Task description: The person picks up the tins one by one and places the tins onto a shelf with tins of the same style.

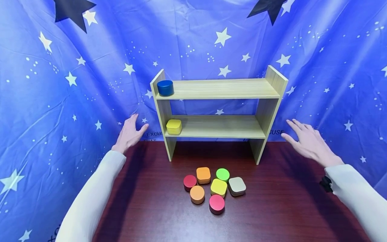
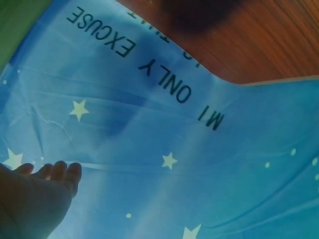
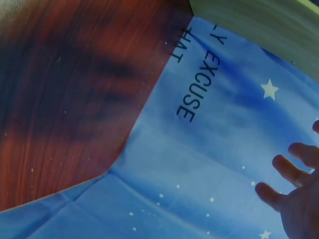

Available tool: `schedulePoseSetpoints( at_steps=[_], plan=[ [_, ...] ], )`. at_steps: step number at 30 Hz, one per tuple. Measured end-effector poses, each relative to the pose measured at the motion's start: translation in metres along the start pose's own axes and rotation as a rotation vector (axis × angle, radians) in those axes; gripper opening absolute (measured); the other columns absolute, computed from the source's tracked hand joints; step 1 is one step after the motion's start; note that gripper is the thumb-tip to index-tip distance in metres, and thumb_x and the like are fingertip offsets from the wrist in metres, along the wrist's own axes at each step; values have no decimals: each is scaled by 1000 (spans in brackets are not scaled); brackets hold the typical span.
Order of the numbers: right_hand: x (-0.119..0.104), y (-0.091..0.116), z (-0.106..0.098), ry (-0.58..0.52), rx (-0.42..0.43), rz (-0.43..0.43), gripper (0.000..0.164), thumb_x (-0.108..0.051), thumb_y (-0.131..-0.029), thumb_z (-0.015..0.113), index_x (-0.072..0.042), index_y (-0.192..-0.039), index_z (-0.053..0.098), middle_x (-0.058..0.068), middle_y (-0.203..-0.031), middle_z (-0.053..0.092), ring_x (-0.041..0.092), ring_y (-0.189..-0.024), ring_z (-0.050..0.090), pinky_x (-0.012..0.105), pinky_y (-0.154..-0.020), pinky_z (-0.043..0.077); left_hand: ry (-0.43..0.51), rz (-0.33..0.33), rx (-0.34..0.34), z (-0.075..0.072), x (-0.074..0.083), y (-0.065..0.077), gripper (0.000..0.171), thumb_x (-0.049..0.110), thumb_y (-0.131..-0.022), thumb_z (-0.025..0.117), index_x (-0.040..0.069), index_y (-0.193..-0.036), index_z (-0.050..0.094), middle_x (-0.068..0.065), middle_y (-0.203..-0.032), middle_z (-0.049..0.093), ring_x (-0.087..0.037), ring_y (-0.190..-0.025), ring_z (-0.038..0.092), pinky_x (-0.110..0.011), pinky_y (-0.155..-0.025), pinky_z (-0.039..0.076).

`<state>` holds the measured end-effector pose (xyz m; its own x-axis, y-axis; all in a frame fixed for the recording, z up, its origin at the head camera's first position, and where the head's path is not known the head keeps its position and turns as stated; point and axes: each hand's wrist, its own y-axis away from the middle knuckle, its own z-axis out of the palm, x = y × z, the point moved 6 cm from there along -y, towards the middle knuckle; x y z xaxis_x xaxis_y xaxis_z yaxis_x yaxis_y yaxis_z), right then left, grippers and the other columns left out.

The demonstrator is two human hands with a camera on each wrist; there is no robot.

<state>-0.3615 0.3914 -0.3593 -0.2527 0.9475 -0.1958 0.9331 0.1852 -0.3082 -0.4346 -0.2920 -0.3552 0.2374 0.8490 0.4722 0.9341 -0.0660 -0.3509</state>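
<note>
My left hand hovers left of the wooden shelf, fingers extended and holding nothing. On the other side, my right hand is held apart from the shelf with its fingers spread and nothing in them. A round blue tin sits at the left end of the upper board. Below it, a square yellow tin stands at the left end of the lower board. Both wrist views show bare fingers in front of the starry cloth.
In front of the shelf, several tins cluster on the dark red table: orange square, green round, yellow square, white square, orange round, and red round ones. Blue star-printed cloth hangs behind and at both sides.
</note>
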Motion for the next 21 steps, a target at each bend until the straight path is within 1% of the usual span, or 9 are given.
schedulePoseSetpoints(
  at_steps=[5,9,10,12,14,16,18,20,21],
  plan=[
    [-9,10,5,-103,87,-66,71,-39,-110,59,5,-163,41,42,-161,44,68,-143,40,78,-116,33,73,-58,26,3,2,6,88,63,-105,53,4,-169,34,-31,-171,40,-51,-160,36,-68,-131,29],
    [-13,20,13,-158,110,-73,69,-35,-110,61,6,-162,42,42,-158,47,66,-144,41,77,-118,32,178,-60,117,4,5,10,75,54,-105,59,5,-161,47,-29,-157,60,-49,-145,57,-62,-122,44],
    [-14,21,15,-162,115,-71,68,-34,-109,62,6,-161,44,42,-158,48,65,-144,42,76,-118,33,209,-60,147,3,5,11,71,51,-106,60,4,-158,51,-28,-151,65,-48,-140,63,-59,-117,48],
    [-16,25,19,-164,124,-63,67,-34,-108,63,6,-159,46,41,-155,51,64,-143,44,76,-116,35,258,-65,205,3,4,13,64,46,-105,63,2,-152,57,-27,-139,73,-42,-125,74,-46,-105,56],
    [-20,28,23,-164,144,-62,65,-33,-106,66,6,-155,50,41,-152,55,62,-140,47,75,-113,37,296,-71,252,3,4,15,59,42,-105,65,1,-147,62,-27,-125,79,-33,-104,82,-31,-90,58],
    [-22,31,25,-161,168,-58,64,-32,-104,69,6,-152,53,40,-148,58,61,-136,51,73,-110,40,330,-72,282,4,3,16,55,40,-105,65,0,-143,64,-29,-114,81,-16,-82,82,-18,-75,55],
    [-25,34,28,-160,187,-57,63,-31,-101,72,7,-149,56,40,-145,61,60,-133,54,72,-108,42,374,-67,298,5,4,17,52,38,-105,66,-1,-140,65,-31,-107,81,0,-64,75,-12,-61,53],
    [-27,37,32,-162,193,-57,63,-31,-100,74,7,-148,57,39,-144,62,59,-133,55,71,-108,42,410,-60,310,6,7,17,50,35,-105,66,-3,-138,66,-32,-104,79,13,-57,65,-10,-56,52],
    [-28,38,34,-165,196,-61,62,-30,-100,75,7,-147,58,38,-143,63,59,-133,55,70,-108,43,427,-58,315,7,8,18,49,33,-105,66,-3,-137,66,-33,-104,79,16,-56,63,-10,-55,53]
  ],
)
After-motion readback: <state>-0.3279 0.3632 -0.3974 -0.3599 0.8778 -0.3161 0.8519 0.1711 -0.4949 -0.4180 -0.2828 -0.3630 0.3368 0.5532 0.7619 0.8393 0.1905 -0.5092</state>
